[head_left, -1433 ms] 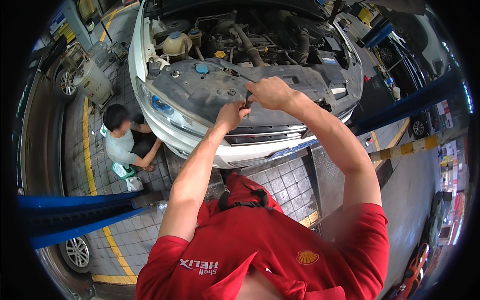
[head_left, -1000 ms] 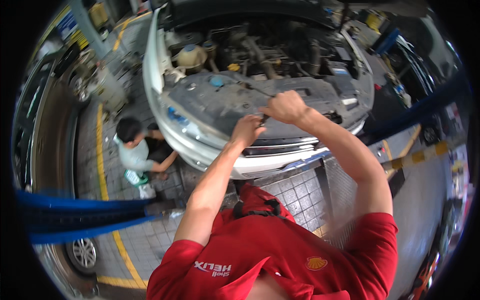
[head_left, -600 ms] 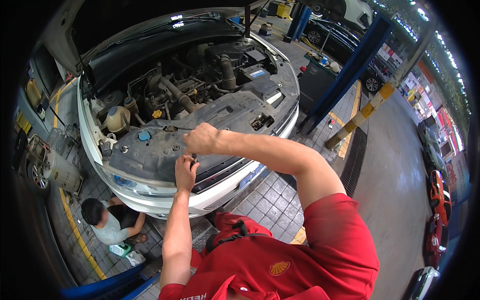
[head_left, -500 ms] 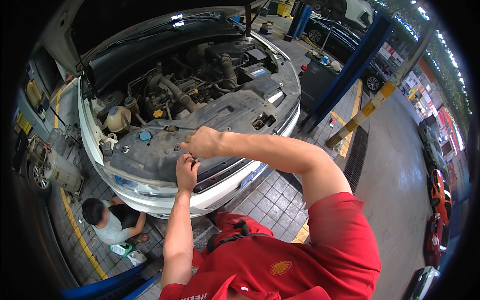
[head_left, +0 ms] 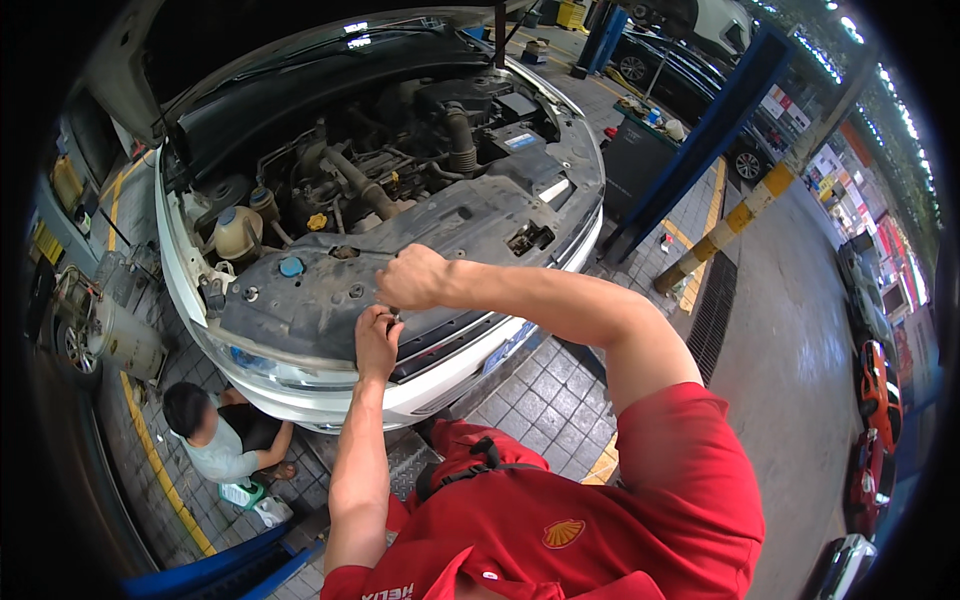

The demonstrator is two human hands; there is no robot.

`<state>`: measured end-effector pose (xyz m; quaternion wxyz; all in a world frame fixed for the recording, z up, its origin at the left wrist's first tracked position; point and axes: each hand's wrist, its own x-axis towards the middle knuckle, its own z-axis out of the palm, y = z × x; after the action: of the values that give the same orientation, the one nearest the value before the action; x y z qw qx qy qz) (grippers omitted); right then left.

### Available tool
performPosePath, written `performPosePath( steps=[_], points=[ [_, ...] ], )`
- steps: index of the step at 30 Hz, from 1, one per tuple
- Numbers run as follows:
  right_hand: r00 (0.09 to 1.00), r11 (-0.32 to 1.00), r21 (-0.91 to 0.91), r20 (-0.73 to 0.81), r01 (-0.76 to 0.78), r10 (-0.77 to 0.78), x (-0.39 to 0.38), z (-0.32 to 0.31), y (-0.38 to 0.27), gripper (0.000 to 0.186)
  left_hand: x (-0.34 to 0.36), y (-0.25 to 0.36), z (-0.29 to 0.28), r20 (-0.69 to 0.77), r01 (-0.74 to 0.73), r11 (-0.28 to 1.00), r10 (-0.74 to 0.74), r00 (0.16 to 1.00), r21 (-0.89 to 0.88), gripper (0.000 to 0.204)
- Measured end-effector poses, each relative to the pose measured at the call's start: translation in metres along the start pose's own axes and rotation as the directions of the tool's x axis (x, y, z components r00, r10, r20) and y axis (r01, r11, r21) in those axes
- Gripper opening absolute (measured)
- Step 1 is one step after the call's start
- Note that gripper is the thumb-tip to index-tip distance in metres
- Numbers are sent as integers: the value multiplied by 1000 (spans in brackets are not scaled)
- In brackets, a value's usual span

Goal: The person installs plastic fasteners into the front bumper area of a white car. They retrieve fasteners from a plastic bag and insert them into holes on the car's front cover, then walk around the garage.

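Note:
Over the front edge of a car's open engine bay, both my hands work close together above the black plastic cover (head_left: 300, 300). My right hand (head_left: 413, 277) is closed with its fingers curled down. Just below and nearer to me, my left hand (head_left: 377, 342) is closed too, thumb and fingertips pinched around something small and dark. What either hand grips is too small or hidden to name. A blue cap (head_left: 291, 267) sits on the cover left of my hands. Beyond it are a yellow oil filler cap (head_left: 317, 222) and a pale coolant tank (head_left: 238, 234).
The raised hood (head_left: 270, 40) hangs over the bay. A co-worker (head_left: 215, 440) crouches by the front bumper at left, beside a white and green jug (head_left: 241, 494). A blue lift post (head_left: 700, 140) and a yellow-and-white pole (head_left: 728, 228) stand at right. A dark tool cart (head_left: 640, 160) is behind.
My right hand has shifted slightly up and to the right, still close to the left hand. My left hand has barely moved. The co-worker's head has lowered a little.

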<state>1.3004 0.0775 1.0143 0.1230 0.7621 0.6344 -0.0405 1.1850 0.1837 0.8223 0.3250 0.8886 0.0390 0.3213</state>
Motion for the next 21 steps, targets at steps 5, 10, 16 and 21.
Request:
performPosePath(
  steps=[5, 10, 16, 21],
  points=[
    [990, 993, 84, -123, 81, -70, -4, -9, 4, 27, 0, 0, 3, 17, 4, 1000, -4, 1000, -3, 16],
    [999, 999, 23, 33, -42, 41, -1, -20, -5, 28, -2, 0, 4, -21, -13, 1000, 12, 1000, -22, 18],
    [994, 985, 162, -89, -52, 67, -7, -7, 2, 35, 6, 4, 3, -55, -73, 997, 72, 996, -19, 18],
    [933, 847, 450, -76, -284, 353, -8, 15, -15, 44, 2, 5, 0, -96, -48, 998, 45, 994, -30, 17]
  ],
)
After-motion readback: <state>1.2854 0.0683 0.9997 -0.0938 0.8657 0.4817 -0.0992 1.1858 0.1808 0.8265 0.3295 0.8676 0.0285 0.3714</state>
